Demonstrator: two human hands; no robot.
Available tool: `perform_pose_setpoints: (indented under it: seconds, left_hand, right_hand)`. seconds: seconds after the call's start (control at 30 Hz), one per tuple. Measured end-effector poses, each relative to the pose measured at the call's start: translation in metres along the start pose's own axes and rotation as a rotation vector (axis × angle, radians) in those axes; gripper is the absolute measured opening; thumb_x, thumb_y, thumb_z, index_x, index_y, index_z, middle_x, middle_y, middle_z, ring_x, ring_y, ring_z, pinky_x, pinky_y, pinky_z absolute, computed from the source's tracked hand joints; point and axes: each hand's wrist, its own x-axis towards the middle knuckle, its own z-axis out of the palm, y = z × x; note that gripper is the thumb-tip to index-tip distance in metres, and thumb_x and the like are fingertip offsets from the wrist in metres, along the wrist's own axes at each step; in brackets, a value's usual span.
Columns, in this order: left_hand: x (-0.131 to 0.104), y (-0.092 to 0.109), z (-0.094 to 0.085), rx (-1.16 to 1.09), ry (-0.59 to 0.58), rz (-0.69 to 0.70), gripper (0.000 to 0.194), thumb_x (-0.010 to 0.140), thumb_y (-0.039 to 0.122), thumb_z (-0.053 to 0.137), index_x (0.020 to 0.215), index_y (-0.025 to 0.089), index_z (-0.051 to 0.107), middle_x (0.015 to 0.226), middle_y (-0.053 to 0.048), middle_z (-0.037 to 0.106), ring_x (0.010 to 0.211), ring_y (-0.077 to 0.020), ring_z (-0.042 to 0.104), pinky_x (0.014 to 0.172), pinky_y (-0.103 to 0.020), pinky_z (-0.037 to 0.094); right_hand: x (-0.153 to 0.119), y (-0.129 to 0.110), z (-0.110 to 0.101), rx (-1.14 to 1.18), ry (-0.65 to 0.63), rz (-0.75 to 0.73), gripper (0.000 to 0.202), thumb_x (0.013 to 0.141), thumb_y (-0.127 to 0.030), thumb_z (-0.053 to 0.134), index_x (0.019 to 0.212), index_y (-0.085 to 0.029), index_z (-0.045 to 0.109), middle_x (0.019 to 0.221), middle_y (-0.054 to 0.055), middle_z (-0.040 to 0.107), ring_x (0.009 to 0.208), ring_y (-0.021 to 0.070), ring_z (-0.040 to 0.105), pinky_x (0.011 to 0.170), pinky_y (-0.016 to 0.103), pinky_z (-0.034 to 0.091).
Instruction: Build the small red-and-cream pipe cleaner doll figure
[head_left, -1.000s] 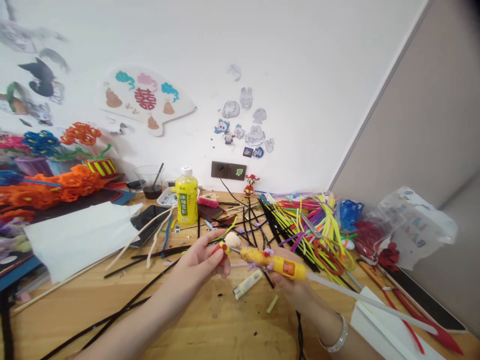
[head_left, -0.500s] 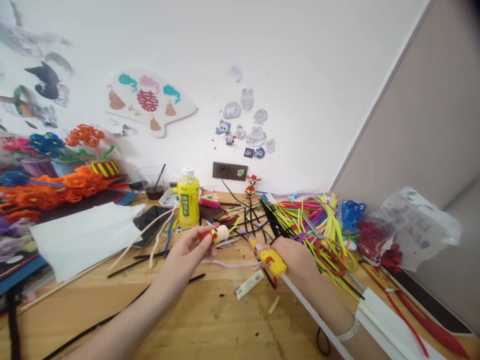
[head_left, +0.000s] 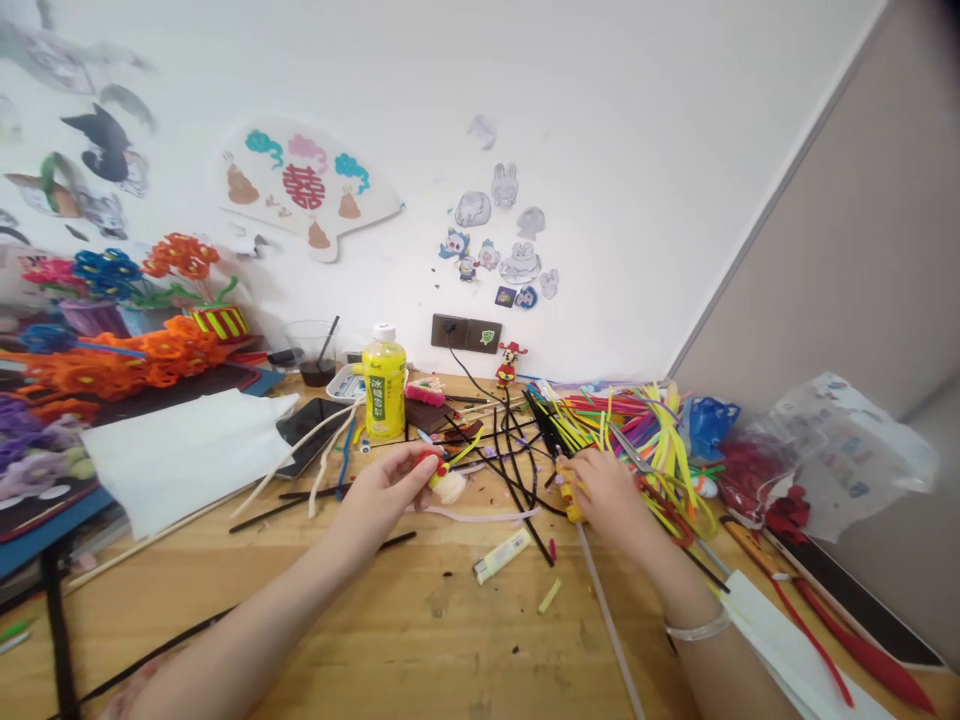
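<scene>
In the head view my left hand [head_left: 397, 480] pinches a small craft figure [head_left: 448, 486] with red and yellow parts and a cream, fuzzy rounded end. A thin yellow strip [head_left: 469, 447] lies by the figure, and I cannot tell whether it is joined to it. To the right, my right hand [head_left: 604, 490] has its fingers around a yellow hot glue gun [head_left: 576, 512], held low over the table. A long whitish glue stick [head_left: 600, 590] trails from the gun's back towards me. My palm hides part of the gun.
Black pipe cleaners [head_left: 510, 450] and a bundle of coloured ones [head_left: 660, 410] lie beyond my hands, with scissors [head_left: 630, 447] among them. A yellow drink bottle [head_left: 384, 385] stands behind my left hand. Nearer are a pale lighter [head_left: 501, 557] and a red-hatted figurine [head_left: 508, 365] at the wall.
My right hand has moved away from the figure, forward and right, and the glue gun has turned and sunk lower. The figure in my left hand has tilted, cream end downward.
</scene>
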Motion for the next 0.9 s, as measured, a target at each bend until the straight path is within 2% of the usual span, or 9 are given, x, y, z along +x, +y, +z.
perform_pose_setpoints:
  seconds: [0.07, 0.1, 0.17, 0.3, 0.47, 0.63, 0.77, 0.9]
  left_hand:
    - [0.002, -0.003, 0.000, 0.013, -0.015, 0.008, 0.037, 0.062, 0.046, 0.065, 0.082, 0.015, 0.059, 0.057, 0.005, 0.055, 0.046, -0.0085, 0.046, 0.047, -0.021, 0.035]
    - [0.003, -0.005, 0.000, 0.021, -0.025, 0.016, 0.037, 0.062, 0.046, 0.065, 0.081, 0.015, 0.058, 0.058, 0.005, 0.055, 0.047, -0.0088, 0.046, 0.048, -0.021, 0.036]
    - [0.004, -0.009, -0.001, 0.039, -0.043, 0.030, 0.036, 0.062, 0.047, 0.064, 0.079, 0.015, 0.058, 0.058, 0.005, 0.054, 0.046, -0.0092, 0.046, 0.047, -0.022, 0.036]
    - [0.006, -0.014, -0.001, 0.050, -0.083, 0.047, 0.033, 0.065, 0.045, 0.061, 0.081, 0.015, 0.057, 0.058, 0.006, 0.052, 0.047, -0.0095, 0.047, 0.049, -0.023, 0.038]
    - [0.006, -0.016, -0.001, 0.071, -0.123, 0.057, 0.029, 0.070, 0.042, 0.058, 0.082, 0.015, 0.056, 0.057, 0.006, 0.051, 0.047, -0.0087, 0.046, 0.049, -0.022, 0.037]
    - [0.005, -0.014, -0.001, 0.056, -0.117, 0.053, 0.031, 0.069, 0.042, 0.060, 0.081, 0.014, 0.056, 0.058, 0.005, 0.052, 0.047, -0.0086, 0.047, 0.049, -0.022, 0.037]
    - [0.005, -0.014, -0.001, 0.014, -0.092, 0.044, 0.034, 0.065, 0.044, 0.062, 0.080, 0.014, 0.055, 0.056, 0.005, 0.053, 0.045, -0.0088, 0.047, 0.048, -0.023, 0.038]
    - [0.005, -0.015, 0.000, -0.026, -0.094, 0.021, 0.035, 0.063, 0.045, 0.065, 0.077, 0.015, 0.056, 0.055, 0.005, 0.055, 0.045, -0.0090, 0.049, 0.048, -0.023, 0.039]
  right_hand:
    - [0.004, -0.036, 0.003, 0.078, -0.041, -0.126, 0.017, 0.080, -0.012, 0.049, 0.089, -0.020, 0.060, 0.091, 0.004, 0.059, 0.088, 0.0185, 0.050, 0.080, 0.032, 0.036]
    - [0.006, -0.053, 0.006, 0.183, -0.084, -0.248, 0.015, 0.080, -0.015, 0.053, 0.092, -0.021, 0.060, 0.092, 0.003, 0.060, 0.088, 0.0172, 0.050, 0.078, 0.030, 0.036]
    - [0.006, -0.083, 0.014, 0.260, -0.152, -0.397, 0.013, 0.079, -0.025, 0.057, 0.092, -0.022, 0.060, 0.090, 0.001, 0.061, 0.087, 0.0167, 0.049, 0.079, 0.031, 0.035]
    - [0.008, -0.113, 0.027, 0.190, -0.231, -0.458, 0.015, 0.076, -0.032, 0.062, 0.086, -0.020, 0.062, 0.088, 0.002, 0.062, 0.088, 0.0182, 0.048, 0.078, 0.032, 0.033]
    - [0.013, -0.122, 0.032, 0.132, -0.296, -0.403, 0.005, 0.077, -0.022, 0.061, 0.080, -0.020, 0.064, 0.085, 0.002, 0.062, 0.087, 0.0188, 0.047, 0.074, 0.031, 0.032]
    - [0.011, -0.122, 0.033, 0.163, -0.261, -0.328, 0.007, 0.079, -0.016, 0.055, 0.077, -0.017, 0.062, 0.083, 0.005, 0.062, 0.084, 0.0195, 0.049, 0.074, 0.032, 0.034]
    - [0.008, -0.109, 0.020, 0.441, -0.181, -0.064, 0.015, 0.078, -0.005, 0.048, 0.073, -0.016, 0.057, 0.074, 0.002, 0.059, 0.073, 0.0144, 0.051, 0.065, 0.025, 0.037]
    - [0.008, -0.091, 0.013, 0.817, -0.063, 0.146, 0.010, 0.076, -0.011, 0.049, 0.072, -0.017, 0.055, 0.071, 0.000, 0.057, 0.068, 0.0134, 0.053, 0.062, 0.024, 0.039]
